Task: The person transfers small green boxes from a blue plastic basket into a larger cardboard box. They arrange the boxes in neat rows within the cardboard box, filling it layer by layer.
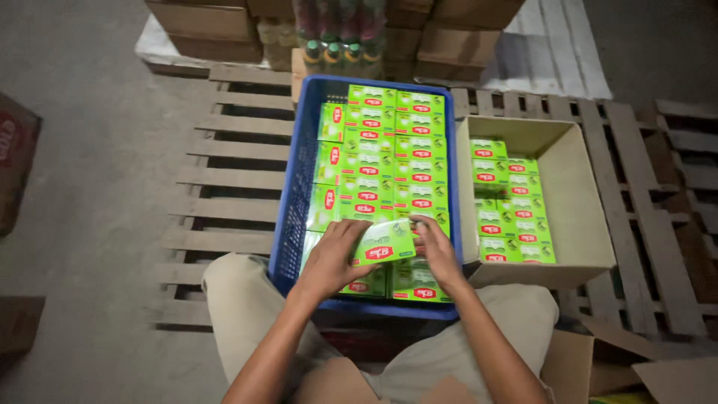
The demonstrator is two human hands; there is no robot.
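A concrete floor (90,187) carries wooden pallets (232,179), with brown boxes (202,22) and bottles (336,45) stacked at the far end. On the pallets sits a blue crate (295,179) packed with green packets (389,142); just beside it, a carton (576,194) holds more. Over the crate's near end, the left hand (333,258) and right hand (437,251) hold one green packet (385,243) between them, fingers clamped on its two ends, tilted above the near rows.

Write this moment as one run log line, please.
both hands hold green box | over blue crate | cardboard carton to right
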